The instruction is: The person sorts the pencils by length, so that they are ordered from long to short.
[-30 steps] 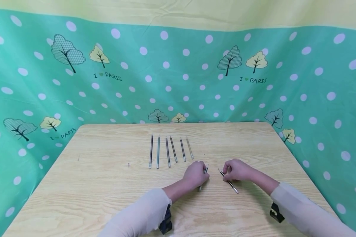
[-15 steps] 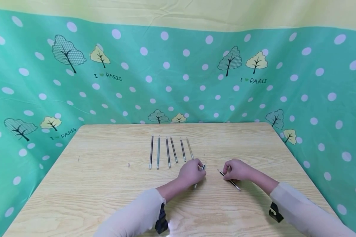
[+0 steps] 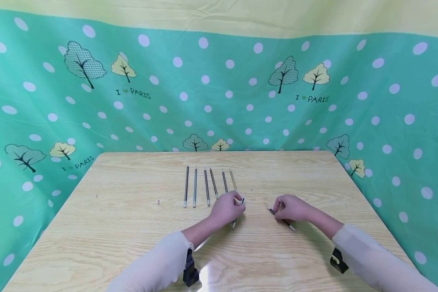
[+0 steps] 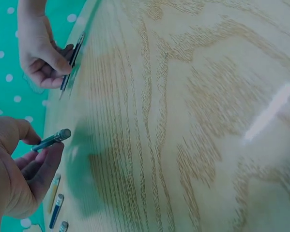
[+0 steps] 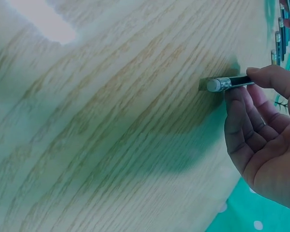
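Note:
In the head view my left hand (image 3: pixel 226 209) pinches a pencil between thumb and fingers, just in front of the right end of a pencil row. The left wrist view shows that pencil (image 4: pixel 50 140) as dark greenish, its metal eraser end toward the camera. Farther right, my right hand (image 3: pixel 293 209) pinches a dark pencil (image 3: pixel 288 224) slantwise, low over the table. Its white eraser and silver ferrule (image 5: pixel 222 84) show in the right wrist view. Behind the hands lie several pencils side by side: a dark one (image 3: pixel 186 186) leftmost, a teal one (image 3: pixel 195 186) beside it, a gold one (image 3: pixel 233 179) rightmost.
The wood-grain table (image 3: pixel 124 239) ends at a green polka-dot curtain (image 3: pixel 241 134) at the back and sides. A tiny bit (image 3: pixel 158 202) lies left of the row. Black wrist cameras hang under both sleeves.
My left hand has moved left and slightly away from me with its pencil, coming closer to the row. My right hand stays nearly in place, its pencil turned slightly flatter.

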Demonstrator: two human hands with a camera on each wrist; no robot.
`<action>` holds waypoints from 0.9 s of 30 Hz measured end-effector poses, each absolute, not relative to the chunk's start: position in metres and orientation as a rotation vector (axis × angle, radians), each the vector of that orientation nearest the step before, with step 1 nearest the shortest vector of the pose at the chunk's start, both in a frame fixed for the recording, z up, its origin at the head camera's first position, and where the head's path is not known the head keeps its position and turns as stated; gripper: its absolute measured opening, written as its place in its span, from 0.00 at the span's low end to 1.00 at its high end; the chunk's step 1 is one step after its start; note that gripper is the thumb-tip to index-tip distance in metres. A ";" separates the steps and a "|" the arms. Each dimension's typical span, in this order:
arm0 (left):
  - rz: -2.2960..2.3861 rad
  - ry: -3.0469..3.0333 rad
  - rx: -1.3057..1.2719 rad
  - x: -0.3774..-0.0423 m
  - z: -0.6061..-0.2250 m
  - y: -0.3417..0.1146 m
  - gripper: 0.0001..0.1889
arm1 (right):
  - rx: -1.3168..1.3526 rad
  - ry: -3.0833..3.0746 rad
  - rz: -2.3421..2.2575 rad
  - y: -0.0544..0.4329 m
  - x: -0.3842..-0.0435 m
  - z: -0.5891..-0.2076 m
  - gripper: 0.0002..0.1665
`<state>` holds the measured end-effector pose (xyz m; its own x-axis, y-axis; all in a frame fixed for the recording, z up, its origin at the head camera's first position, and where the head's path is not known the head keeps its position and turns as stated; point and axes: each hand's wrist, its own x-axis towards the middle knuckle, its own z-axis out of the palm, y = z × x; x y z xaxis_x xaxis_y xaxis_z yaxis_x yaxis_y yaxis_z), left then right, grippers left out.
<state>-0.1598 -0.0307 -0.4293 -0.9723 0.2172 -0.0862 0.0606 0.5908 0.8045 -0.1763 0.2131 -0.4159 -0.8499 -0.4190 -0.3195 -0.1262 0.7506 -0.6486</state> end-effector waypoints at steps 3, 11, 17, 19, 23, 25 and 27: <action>1.350 2.632 0.224 -0.159 -0.429 -0.034 0.15 | -0.394 2.458 -0.941 0.212 -0.177 -0.413 0.09; 1.416 2.596 0.189 -0.160 -0.429 -0.041 0.15 | -0.292 2.378 -1.097 0.209 -0.180 -0.407 0.13; 1.468 2.574 0.180 -0.160 -0.425 -0.047 0.16 | -0.248 2.330 -1.220 0.204 -0.183 -0.404 0.16; 1.492 2.548 0.168 -0.160 -0.423 -0.048 0.16 | -0.210 2.324 -1.247 0.201 -0.184 -0.403 0.17; 1.539 2.512 0.146 -0.160 -0.420 -0.052 0.16 | -0.143 2.317 -1.285 0.195 -0.184 -0.400 0.18; 1.558 2.505 0.138 -0.160 -0.419 -0.053 0.16 | -0.125 2.311 -1.309 0.193 -0.183 -0.399 0.19; 1.577 2.498 0.128 -0.160 -0.419 -0.055 0.16 | -0.106 2.298 -1.344 0.190 -0.183 -0.399 0.20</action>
